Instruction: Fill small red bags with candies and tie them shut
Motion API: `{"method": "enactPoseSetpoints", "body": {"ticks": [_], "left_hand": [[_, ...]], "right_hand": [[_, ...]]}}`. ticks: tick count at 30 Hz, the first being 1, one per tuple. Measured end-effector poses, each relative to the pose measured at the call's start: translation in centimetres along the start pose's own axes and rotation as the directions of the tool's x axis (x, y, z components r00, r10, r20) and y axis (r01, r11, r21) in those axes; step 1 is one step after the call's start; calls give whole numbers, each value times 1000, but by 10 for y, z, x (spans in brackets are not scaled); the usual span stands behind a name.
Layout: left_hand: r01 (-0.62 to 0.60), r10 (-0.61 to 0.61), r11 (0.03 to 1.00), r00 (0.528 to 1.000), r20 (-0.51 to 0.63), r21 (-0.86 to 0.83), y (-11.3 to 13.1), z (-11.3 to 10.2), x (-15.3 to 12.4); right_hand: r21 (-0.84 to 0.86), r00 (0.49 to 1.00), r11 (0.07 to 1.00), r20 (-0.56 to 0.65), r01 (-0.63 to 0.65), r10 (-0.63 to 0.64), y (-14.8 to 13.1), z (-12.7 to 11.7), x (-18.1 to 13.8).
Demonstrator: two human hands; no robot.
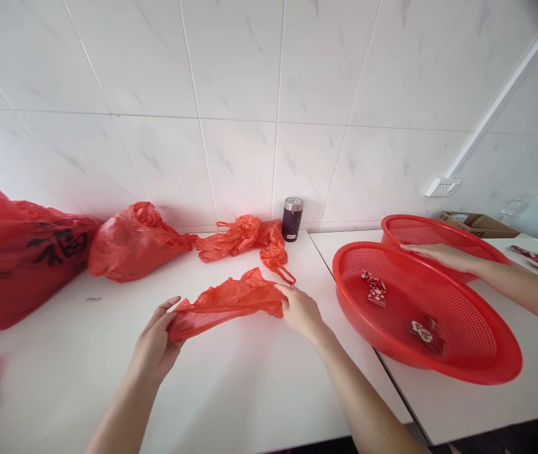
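Stretched between my two hands, above the white table (231, 403), is a crumpled red plastic bag (231, 299). My left hand (157, 340) grips its left end, the fingers behind and the thumb in front. At the other end my right hand (301, 312) pinches the bag's right edge. Beyond it, by the wall, lie more crumpled red plastic bags (245, 238), with a loop handle trailing toward my right hand. A tilted red plastic basket (358, 328) is to the right of my right hand, holding a few small red-and-white packets (375, 290).
Full red bags (134, 246) stand at the left, the largest with black characters (60, 246). A dark tumbler (292, 221) is against the wall. Another person's hand (443, 255) touches the second red basket (439, 233). A cardboard box (477, 224) sits behind.
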State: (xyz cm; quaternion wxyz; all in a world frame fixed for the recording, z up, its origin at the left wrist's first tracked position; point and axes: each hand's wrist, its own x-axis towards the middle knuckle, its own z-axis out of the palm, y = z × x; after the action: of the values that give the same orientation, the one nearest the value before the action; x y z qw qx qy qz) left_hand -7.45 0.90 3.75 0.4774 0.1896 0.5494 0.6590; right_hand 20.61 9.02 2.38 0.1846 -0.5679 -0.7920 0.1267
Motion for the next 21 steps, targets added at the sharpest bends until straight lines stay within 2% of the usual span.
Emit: {"method": "enactPoseSetpoints", "body": {"ticks": [5,7,9,10,12,14,16,18,19,21], "left_hand": [[93,-88,994,992,93,-54,24,-9,-15],[138,-130,989,984,121,-58,25,-2,-25],[187,-174,979,973,151,-78,21,12,-37],[222,-203,970,963,178,-94,19,20,-44],[316,-280,938,932,231,-139,18,32,-55],[397,-354,897,909,222,-195,25,32,-62],[353,-343,900,936,83,-256,37,18,-62],[218,-242,942,968,-63,-256,49,-4,-59],[175,-194,959,979,-68,-221,52,-14,-57],[177,-176,980,984,14,-89,52,-29,-54]], "right_hand": [[211,999,977,-31,-3,10,-10,-53,-9],[296,990,948,-110,114,-85,-32,-72,-24],[366,945,874,-196,319,-262,-61,-80,-40],[388,916,830,-194,401,-352,-75,-79,-47],[352,875,808,-85,473,-476,-92,-68,-57],[194,851,850,107,489,-514,-88,-50,-60],[15,840,879,287,477,-461,-68,-37,-61],[-32,832,897,389,441,-396,-43,-36,-63],[-6,829,909,413,416,-377,-34,-41,-65],[103,819,924,435,367,-374,-23,-60,-70]]}}
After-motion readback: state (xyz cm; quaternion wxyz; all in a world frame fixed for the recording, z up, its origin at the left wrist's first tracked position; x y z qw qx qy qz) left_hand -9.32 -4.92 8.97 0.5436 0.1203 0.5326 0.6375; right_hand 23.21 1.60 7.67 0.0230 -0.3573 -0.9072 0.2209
